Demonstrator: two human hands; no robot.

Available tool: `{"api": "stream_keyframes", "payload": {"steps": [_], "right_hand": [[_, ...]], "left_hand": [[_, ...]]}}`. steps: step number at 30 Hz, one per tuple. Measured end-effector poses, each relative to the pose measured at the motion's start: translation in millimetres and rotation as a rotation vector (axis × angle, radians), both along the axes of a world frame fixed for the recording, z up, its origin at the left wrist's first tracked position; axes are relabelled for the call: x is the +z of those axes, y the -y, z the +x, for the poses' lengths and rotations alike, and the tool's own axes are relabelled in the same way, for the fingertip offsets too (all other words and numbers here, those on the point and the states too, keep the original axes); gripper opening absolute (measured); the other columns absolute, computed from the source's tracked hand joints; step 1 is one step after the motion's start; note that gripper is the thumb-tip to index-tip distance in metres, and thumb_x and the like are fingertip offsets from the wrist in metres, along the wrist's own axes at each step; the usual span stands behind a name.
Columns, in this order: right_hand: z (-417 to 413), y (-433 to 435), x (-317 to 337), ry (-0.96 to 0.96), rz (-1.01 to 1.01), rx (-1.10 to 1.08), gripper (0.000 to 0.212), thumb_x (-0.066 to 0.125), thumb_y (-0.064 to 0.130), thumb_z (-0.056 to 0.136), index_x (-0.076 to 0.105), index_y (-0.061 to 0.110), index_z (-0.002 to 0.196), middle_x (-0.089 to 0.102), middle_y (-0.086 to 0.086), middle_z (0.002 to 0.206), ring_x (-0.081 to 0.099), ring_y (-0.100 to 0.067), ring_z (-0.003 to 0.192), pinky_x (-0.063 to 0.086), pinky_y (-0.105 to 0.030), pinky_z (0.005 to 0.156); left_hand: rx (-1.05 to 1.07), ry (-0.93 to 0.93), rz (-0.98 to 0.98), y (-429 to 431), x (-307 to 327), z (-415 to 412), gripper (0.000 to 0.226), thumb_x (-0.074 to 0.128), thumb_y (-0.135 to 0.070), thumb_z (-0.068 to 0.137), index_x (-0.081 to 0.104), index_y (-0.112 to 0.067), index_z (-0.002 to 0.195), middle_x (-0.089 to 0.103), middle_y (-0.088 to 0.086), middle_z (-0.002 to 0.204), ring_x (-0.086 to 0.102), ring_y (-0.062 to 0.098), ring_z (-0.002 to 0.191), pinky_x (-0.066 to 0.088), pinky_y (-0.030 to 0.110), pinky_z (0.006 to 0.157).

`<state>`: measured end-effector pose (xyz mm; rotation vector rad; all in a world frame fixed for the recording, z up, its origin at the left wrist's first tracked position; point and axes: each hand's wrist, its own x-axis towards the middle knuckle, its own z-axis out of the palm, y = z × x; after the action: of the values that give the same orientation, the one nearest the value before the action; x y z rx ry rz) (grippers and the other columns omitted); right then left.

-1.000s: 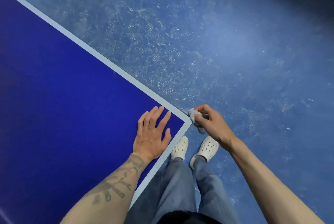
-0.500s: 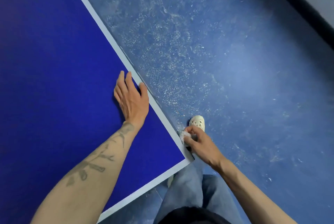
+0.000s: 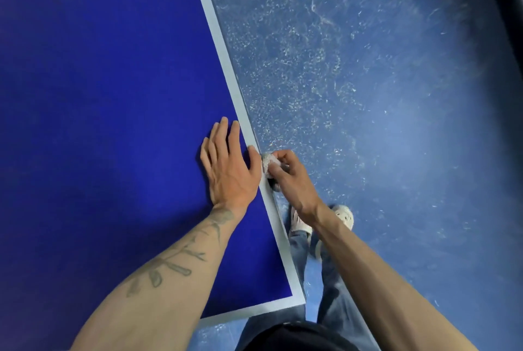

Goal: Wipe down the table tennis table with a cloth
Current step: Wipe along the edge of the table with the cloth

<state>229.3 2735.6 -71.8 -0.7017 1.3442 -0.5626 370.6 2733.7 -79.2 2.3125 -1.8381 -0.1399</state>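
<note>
The dark blue table (image 3: 99, 101) filled the left of the view, its white border line (image 3: 223, 53) running down to the near corner (image 3: 297, 298), with the scuffed, dust-speckled blue floor (image 3: 396, 124) to the right. A second before, the wiping had been at that corner; by this moment it had travelled up the long side, and the corner lay well behind both hands, near the person's waist. The person, in jeans and pale shoes (image 3: 345, 216), had stepped along the side to follow it. The left hand (image 3: 229, 172) lay flat on the blue surface with fingers straight, holding nothing and apparently bracing; it had slid forward with the work, and its thumb reached the white line just beside the cloth. The right hand (image 3: 294, 181), off the side of the table, had its fingers curled round the small wad of grey-white cloth (image 3: 268, 160) and held it against the table's outer edge, at or just over the border line. Whether the cloth reached onto the top face could not be told. The shift suggested the rim was being cleaned in one pass away from the corner, with most of that long edge left to do and no sign either way about the broad playing surface.
</note>
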Motion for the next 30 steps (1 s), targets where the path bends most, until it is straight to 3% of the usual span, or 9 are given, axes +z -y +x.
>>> {"api": "stream_keyframes", "payload": {"steps": [3,6,11,15,19,23,28,30], "right_hand": [[-16,-33,5,-0.004,0.089,0.040,0.007,0.054,0.010,0.108,0.061,0.011,0.110,0.070,0.007,0.088,0.063,-0.006,0.079,0.053,-0.019,0.073],[-22,-38,7,-0.034,0.115,0.099,0.006,0.056,0.010,0.108,0.061,0.013,0.108,0.069,0.016,0.082,0.061,-0.004,0.078,0.051,-0.022,0.076],[8,57,2,0.002,0.010,0.135,0.009,0.054,0.008,0.108,0.058,0.015,0.104,0.068,0.020,0.071,0.059,0.000,0.065,0.051,-0.014,0.062],[24,116,2,0.030,-0.052,0.156,0.013,0.053,0.007,0.108,0.056,0.018,0.102,0.067,0.023,0.071,0.059,0.004,0.063,0.050,-0.012,0.060],[5,90,4,0.040,0.061,0.227,0.003,0.053,0.004,0.109,0.055,0.004,0.111,0.063,-0.006,0.089,0.058,-0.014,0.075,0.053,-0.028,0.067],[-7,78,3,-0.008,0.118,0.328,0.006,0.055,0.004,0.107,0.056,0.000,0.111,0.061,-0.009,0.095,0.056,-0.020,0.081,0.051,-0.042,0.080],[30,168,0,0.022,-0.015,0.274,0.007,0.052,0.002,0.106,0.055,0.008,0.109,0.061,0.001,0.089,0.056,0.002,0.065,0.049,-0.019,0.063],[42,201,0,0.028,-0.058,0.249,0.006,0.051,0.003,0.106,0.054,0.008,0.110,0.062,0.002,0.088,0.056,0.006,0.062,0.047,-0.017,0.059]], "left_hand": [[-0.004,-0.009,-0.010,0,0,0,0.056,0.050,-0.034,0.101,0.049,-0.012,0.153,0.038,0.008,0.166,0.034,0.029,0.153,0.028,0.052,0.124],[0.002,-0.005,-0.019,0,-2,1,0.056,0.051,-0.034,0.102,0.048,-0.013,0.153,0.038,0.008,0.166,0.034,0.028,0.153,0.028,0.052,0.124],[0.016,-0.014,-0.010,0,-6,2,0.058,0.052,-0.033,0.100,0.047,-0.014,0.155,0.036,0.008,0.168,0.034,0.029,0.155,0.027,0.052,0.126],[0.020,-0.019,-0.010,2,-5,2,0.059,0.051,-0.031,0.099,0.046,-0.013,0.155,0.036,0.008,0.168,0.033,0.028,0.156,0.026,0.052,0.127],[0.022,-0.025,-0.015,2,-6,1,0.058,0.050,-0.027,0.099,0.047,-0.011,0.154,0.037,0.009,0.168,0.033,0.028,0.156,0.024,0.052,0.128],[0.028,-0.021,-0.006,3,-7,0,0.056,0.050,-0.025,0.098,0.050,-0.009,0.151,0.040,0.010,0.166,0.035,0.028,0.155,0.023,0.051,0.128],[0.031,0.017,0.054,5,-2,-3,0.054,0.045,-0.027,0.101,0.049,-0.009,0.151,0.041,0.011,0.164,0.036,0.029,0.154,0.021,0.049,0.129],[0.038,0.007,0.063,8,1,-5,0.050,0.045,-0.026,0.102,0.051,-0.009,0.148,0.044,0.012,0.161,0.038,0.030,0.151,0.023,0.048,0.128]]}}
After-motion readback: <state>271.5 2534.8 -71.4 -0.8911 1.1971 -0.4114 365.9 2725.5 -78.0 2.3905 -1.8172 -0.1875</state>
